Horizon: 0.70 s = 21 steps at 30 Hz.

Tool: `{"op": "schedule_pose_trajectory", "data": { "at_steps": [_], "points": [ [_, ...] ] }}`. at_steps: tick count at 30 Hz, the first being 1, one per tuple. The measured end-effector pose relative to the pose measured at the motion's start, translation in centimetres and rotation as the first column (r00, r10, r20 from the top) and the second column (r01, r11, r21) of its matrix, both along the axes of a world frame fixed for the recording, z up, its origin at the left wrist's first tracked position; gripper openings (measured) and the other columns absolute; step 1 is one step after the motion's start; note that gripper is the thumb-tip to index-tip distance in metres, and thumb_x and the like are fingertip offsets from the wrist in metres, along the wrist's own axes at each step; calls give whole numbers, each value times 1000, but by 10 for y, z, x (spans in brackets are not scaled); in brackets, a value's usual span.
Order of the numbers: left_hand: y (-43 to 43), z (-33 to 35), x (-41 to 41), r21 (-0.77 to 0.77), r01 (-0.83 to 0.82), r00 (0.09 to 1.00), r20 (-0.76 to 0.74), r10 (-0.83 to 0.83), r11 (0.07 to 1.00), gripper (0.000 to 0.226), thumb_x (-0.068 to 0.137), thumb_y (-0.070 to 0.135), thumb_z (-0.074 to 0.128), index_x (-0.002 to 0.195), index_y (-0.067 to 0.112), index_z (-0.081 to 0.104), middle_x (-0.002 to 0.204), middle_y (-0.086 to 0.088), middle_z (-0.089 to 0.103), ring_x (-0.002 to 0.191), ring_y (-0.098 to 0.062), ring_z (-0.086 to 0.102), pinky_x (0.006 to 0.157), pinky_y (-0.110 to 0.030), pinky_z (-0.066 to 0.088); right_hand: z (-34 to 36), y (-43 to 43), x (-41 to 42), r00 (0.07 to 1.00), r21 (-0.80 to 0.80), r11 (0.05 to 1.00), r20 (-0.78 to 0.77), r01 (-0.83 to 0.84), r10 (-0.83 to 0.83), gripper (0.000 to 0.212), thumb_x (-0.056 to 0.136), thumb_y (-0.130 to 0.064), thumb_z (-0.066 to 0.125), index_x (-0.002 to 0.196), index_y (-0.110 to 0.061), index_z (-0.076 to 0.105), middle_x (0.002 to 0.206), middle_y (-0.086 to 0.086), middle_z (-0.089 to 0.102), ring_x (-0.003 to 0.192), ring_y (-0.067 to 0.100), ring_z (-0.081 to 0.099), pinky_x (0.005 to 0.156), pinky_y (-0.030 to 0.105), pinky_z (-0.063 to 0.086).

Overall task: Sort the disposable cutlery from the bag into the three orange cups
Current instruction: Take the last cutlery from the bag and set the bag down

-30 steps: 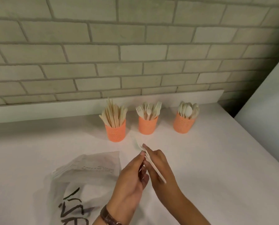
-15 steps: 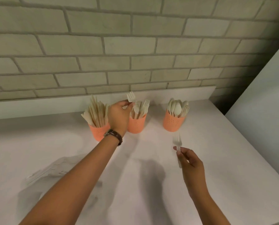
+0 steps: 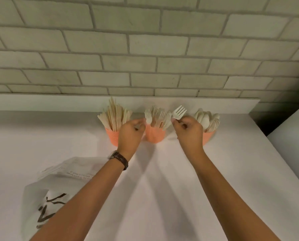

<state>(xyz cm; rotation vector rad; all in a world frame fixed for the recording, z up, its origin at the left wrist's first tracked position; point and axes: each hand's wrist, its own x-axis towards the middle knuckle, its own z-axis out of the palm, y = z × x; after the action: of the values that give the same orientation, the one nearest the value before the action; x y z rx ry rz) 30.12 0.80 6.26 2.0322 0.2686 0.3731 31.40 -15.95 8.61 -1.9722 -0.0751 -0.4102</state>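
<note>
We see a pale disposable fork (image 3: 179,113), tines up and tilted rightward, pinched below its head by the curled fingers of the right hand (image 3: 188,131). It stands just right of the middle orange cup (image 3: 154,134), which is crowded with forks. The left hand (image 3: 130,133) curls at that cup's left edge; we cannot tell whether its fingers grip anything. The bag (image 3: 58,180) lies on the tabletop (image 3: 232,171).
</note>
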Motion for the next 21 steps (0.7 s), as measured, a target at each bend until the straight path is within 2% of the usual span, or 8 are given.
{"op": "schedule_pose_trajectory", "data": {
  "at_steps": [2,4,7,10,13,16,19,21],
  "points": [
    [10,7,-23,-47,-54,998,30,56,997,18,88,17,60,101,15,72,69,0,65,45,2,48,48,-8,36,2,17,21,1000,-56,998,2,-24,24,35,86,-13,64,54,-20,50,50,-13,43,47,1,47,47,15,30],
    [21,11,-47,-64,-108,992,57,112,992,15,87,16,61,97,13,73,66,4,57,47,6,47,51,-5,35,-10,27,41,996,-162,985,-77,-56,44,31,87,-14,61,56,-13,55,46,-5,47,43,6,42,43,18,27],
    [38,15,-79,-86,-179,981,57,184,980,11,86,16,64,92,14,73,67,-10,52,46,5,45,51,-5,34,-40,36,61,973,-402,905,-224,-142,54,22,84,-15,60,68,-4,70,67,18,68,59,26,59,54,26,38],
    [57,15,-102,-113,-230,969,61,238,967,9,85,19,65,87,22,73,64,-7,50,48,-1,43,52,-6,34,-49,39,64,961,-487,861,-275,-146,7,21,82,-24,66,73,-5,73,74,18,70,71,32,65,59,29,42],
    [77,15,-122,-150,-255,962,64,267,955,10,85,23,65,88,27,73,79,11,69,62,-11,54,60,-10,41,-35,42,42,980,-503,861,-197,-74,-31,30,81,-34,70,59,-15,64,62,10,63,61,27,57,56,27,36],
    [97,19,-143,-157,-317,940,79,332,935,12,85,23,64,91,23,74,64,18,64,53,-7,48,55,-6,38,-18,64,-4,985,-432,886,-83,-170,149,25,83,-35,67,86,-12,77,71,10,71,66,25,62,59,30,44],
    [120,23,-167,-174,-382,912,90,401,908,11,86,25,64,91,25,74,70,19,67,62,-12,54,57,-5,40,-4,110,-52,892,-369,815,-123,-447,434,55,72,-61,65,110,-22,69,99,-2,68,82,9,56,72,23,43],
    [138,28,-183,-208,-427,884,108,454,880,11,86,26,63,90,28,73,80,21,70,75,-18,61,63,-4,43,-7,150,-77,766,-368,673,-276,-642,580,90,60,-78,57,136,-33,43,139,-3,44,123,15,43,101,34,38]
  ]
}}
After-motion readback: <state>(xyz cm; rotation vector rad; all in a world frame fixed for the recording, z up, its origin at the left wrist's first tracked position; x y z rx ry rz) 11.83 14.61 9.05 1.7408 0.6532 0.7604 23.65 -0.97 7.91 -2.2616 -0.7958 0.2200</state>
